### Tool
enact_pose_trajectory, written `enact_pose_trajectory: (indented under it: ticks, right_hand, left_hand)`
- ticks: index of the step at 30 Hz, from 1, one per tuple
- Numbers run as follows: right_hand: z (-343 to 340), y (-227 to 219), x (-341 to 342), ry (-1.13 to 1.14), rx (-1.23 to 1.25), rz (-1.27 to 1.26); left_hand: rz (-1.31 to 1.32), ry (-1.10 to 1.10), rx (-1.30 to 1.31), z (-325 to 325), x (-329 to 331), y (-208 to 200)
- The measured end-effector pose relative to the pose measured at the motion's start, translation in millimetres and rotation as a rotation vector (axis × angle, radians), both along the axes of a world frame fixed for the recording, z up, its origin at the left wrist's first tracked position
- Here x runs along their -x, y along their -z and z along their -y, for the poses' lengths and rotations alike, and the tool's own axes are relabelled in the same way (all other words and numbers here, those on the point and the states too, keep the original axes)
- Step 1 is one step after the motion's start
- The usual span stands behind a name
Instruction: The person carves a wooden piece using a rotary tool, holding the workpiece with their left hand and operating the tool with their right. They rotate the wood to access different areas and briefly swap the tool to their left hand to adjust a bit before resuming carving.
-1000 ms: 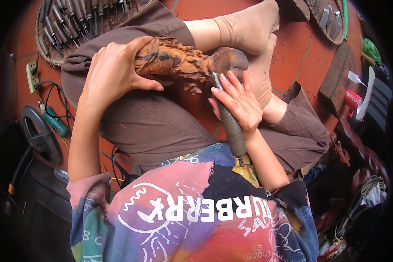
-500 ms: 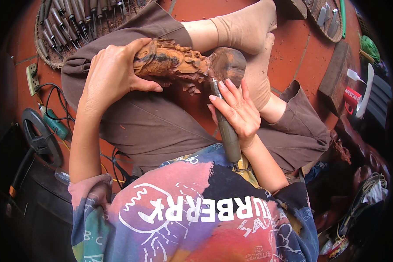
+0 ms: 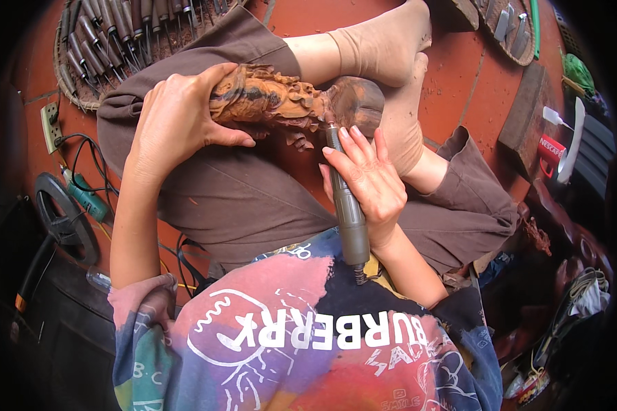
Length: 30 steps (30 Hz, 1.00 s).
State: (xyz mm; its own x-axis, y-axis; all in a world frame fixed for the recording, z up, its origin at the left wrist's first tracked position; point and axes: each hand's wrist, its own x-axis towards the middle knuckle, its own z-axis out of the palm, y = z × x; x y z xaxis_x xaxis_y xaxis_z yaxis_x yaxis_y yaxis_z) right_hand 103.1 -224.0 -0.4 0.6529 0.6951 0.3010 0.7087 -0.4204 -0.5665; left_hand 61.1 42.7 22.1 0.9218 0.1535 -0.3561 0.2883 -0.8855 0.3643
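Note:
A brown wood carving [image 3: 271,99], cut with fine ragged relief, lies across my lap, its smooth round base [image 3: 358,106] at the right end. My left hand [image 3: 182,113] wraps round the carving's left end, thumb along the near side. In my right hand [image 3: 369,178] is a rotary carving tool [image 3: 348,212], a grey handpiece held between thumb and fingers. Its tip meets the carving, or comes very close, at the neck beside the base. The handpiece's rear end and flexible cable point back toward my shirt. My right fingers partly cover the tool.
A round basket [image 3: 75,85] full of wooden-handled chisels sits at the far left. Near it are a power socket [image 3: 50,127], a teal power tool [image 3: 86,195] and loose cables. At right lie a wooden block [image 3: 524,116], a red cup [image 3: 550,154] and another basket [image 3: 517,38] with blades.
The rotary tool has swung more upright, its rear end shifting left and toward me. My right hand has moved slightly left and nearer with it. My left hand keeps its grip.

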Motion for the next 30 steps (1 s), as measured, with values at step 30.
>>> enact_pose_trajectory:
  ticks: [30]
  right_hand:
    - [8.8,-21.0,-78.5,0.097,-0.281,-0.979]
  left_hand:
    - [0.115,0.028,-0.012,-2.5,4.7,3.7]
